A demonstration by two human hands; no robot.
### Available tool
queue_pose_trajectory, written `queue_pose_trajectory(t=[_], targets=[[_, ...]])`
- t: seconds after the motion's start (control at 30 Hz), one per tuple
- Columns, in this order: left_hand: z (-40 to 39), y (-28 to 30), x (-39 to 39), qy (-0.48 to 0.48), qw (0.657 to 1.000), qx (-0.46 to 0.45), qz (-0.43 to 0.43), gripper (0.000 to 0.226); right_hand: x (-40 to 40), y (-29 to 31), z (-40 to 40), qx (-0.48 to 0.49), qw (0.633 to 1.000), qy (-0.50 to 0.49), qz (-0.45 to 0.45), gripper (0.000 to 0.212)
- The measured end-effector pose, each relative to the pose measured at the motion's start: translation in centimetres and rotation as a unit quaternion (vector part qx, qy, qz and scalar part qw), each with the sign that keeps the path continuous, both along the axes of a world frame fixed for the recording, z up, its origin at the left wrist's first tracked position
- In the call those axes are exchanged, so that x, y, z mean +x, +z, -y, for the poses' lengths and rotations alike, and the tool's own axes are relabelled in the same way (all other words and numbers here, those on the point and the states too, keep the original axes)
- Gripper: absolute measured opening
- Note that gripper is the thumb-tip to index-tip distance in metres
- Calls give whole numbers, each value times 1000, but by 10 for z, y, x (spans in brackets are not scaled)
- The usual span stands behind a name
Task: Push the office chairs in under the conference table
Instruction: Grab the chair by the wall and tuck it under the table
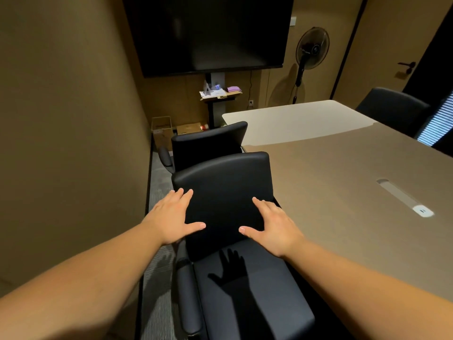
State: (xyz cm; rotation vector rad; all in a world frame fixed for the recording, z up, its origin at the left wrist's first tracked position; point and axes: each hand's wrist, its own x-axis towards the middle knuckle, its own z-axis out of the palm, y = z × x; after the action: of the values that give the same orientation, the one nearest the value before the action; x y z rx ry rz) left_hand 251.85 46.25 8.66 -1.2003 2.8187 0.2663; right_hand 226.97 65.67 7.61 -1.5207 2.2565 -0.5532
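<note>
Both arms are extended forward. The left hand [172,217] and right hand [272,225] are held palm-down with fingers spread, one at each side of the backrest of the near office chair [223,192].

This chair stands at the left edge of the conference table [343,173]; a second chair [208,143] stands just beyond it and a third [392,107] at the far side. A wall screen [208,33] and standing fan [311,49] are seen behind.

Both hands are wide open and nothing is gripped; actual contact with the backrest cannot be confirmed.
</note>
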Motion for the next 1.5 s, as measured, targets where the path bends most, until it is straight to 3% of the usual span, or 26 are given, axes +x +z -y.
queue_pose_trajectory(t=[0.53,0.73,0.83,1.13,1.5], targets=[[161,-35,-82,-28,995,19,98,108,-13,-26,125,41,997,-63,33,102],[220,-63,-73,-45,989,56,133,105,-10,-40,171,62,994,-80,52,112],[232,-78,-62,-72,988,52,127,109,-8,-48,193,72,993,-78,48,107],[230,-87,-50,-64,990,57,112,111,17,-56,235,65,994,-50,67,100],[166,-90,23,32,988,76,129,115,56,-46,213,55,995,23,76,98]])
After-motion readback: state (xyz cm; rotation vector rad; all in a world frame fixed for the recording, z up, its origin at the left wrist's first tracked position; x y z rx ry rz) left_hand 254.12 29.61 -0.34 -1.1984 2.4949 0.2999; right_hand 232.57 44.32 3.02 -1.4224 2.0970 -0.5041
